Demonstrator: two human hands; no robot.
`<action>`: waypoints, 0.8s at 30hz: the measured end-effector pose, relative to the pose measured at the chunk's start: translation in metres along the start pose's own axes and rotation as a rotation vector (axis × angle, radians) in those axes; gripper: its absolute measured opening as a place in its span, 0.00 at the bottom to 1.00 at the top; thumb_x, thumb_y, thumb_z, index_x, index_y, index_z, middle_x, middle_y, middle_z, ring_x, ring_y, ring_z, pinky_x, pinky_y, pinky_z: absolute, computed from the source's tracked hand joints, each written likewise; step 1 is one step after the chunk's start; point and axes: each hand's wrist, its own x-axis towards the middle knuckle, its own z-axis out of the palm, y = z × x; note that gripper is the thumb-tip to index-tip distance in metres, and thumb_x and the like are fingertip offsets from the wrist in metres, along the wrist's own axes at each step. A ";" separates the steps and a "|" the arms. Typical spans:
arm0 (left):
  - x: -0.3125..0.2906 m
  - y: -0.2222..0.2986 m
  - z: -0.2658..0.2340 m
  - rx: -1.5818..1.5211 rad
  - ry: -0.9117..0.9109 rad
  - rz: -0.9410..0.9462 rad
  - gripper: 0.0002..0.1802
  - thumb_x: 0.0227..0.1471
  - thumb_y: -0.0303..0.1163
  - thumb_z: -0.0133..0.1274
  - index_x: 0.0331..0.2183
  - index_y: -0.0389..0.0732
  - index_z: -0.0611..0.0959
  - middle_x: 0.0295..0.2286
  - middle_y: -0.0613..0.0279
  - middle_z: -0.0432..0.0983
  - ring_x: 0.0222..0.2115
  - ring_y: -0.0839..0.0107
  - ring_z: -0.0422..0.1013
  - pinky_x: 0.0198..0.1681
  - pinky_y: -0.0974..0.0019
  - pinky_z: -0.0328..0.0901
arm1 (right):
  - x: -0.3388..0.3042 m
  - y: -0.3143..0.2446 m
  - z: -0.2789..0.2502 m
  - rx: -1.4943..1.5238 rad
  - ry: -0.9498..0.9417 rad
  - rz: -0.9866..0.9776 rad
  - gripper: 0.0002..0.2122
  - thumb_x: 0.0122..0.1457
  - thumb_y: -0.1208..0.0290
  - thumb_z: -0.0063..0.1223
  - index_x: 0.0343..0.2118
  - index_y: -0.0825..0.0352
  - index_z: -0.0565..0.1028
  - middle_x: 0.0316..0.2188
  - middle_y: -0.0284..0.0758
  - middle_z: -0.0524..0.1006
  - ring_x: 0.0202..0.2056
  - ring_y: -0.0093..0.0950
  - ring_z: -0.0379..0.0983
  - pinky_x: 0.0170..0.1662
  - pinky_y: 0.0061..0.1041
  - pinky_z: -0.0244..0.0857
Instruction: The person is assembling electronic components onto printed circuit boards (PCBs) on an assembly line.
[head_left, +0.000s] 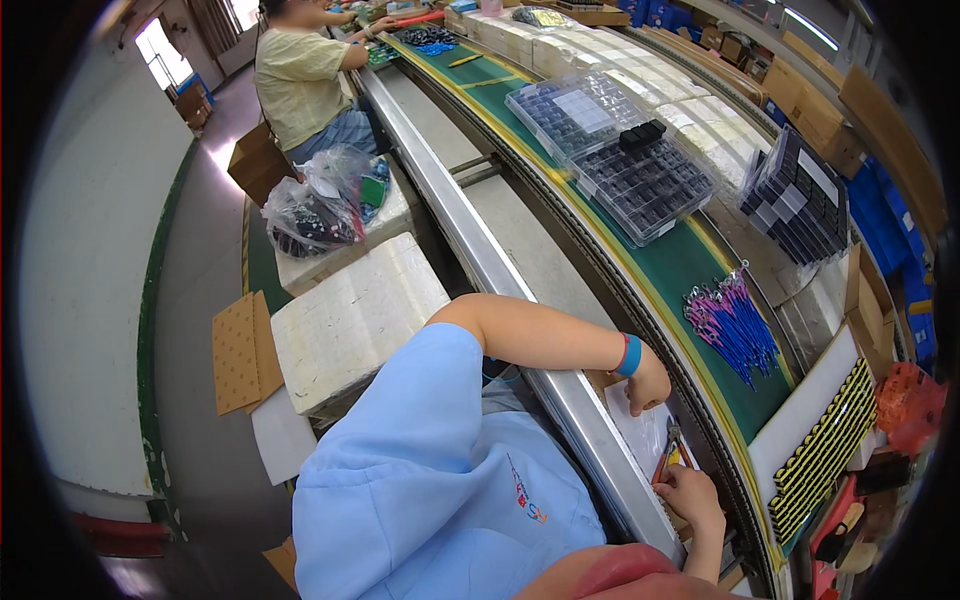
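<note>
My left hand [648, 385], with a teal band at its wrist, hangs over the metal-edged ledge beside the conveyor. Its fingers are curled together; whatever they may pinch is hidden. Just below it lies a white sheet or clear plastic bag [642, 425]. Close to my body, my right hand [694, 496] is closed around the orange handles of a pair of pliers [673, 445], whose metal jaws point away from me toward the left hand. On the green belt to the right rests a bunch of blue and pink cords with metal clasps [735, 330].
Clear compartment cases [640, 185] with dark parts sit on the green belt [660, 270]. Black-and-yellow pieces [825, 445] lie in rows at the right. A metal rail [500, 255] runs along my side. White foam boxes [355, 320] stand left; a co-worker [305, 80] sits farther up.
</note>
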 end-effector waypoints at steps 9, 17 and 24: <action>-0.001 0.001 -0.001 -0.002 -0.011 0.005 0.19 0.40 0.40 0.62 0.35 0.40 0.84 0.32 0.53 0.79 0.36 0.55 0.74 0.40 0.55 0.67 | 0.000 -0.001 -0.001 -0.006 -0.002 -0.018 0.11 0.47 0.62 0.61 0.30 0.64 0.78 0.25 0.41 0.78 0.31 0.41 0.76 0.36 0.36 0.68; 0.004 -0.002 -0.001 0.011 -0.025 -0.013 0.19 0.41 0.41 0.62 0.35 0.39 0.84 0.34 0.53 0.79 0.37 0.55 0.74 0.41 0.55 0.67 | 0.002 0.000 -0.004 0.007 -0.025 0.001 0.12 0.48 0.59 0.61 0.29 0.63 0.78 0.27 0.41 0.79 0.33 0.41 0.76 0.37 0.37 0.68; -0.004 0.008 -0.005 0.043 0.011 0.033 0.18 0.43 0.42 0.61 0.32 0.38 0.84 0.29 0.51 0.79 0.33 0.55 0.75 0.38 0.53 0.67 | -0.001 -0.001 -0.003 0.030 -0.038 0.009 0.13 0.48 0.59 0.62 0.30 0.63 0.78 0.27 0.41 0.79 0.33 0.41 0.76 0.37 0.36 0.68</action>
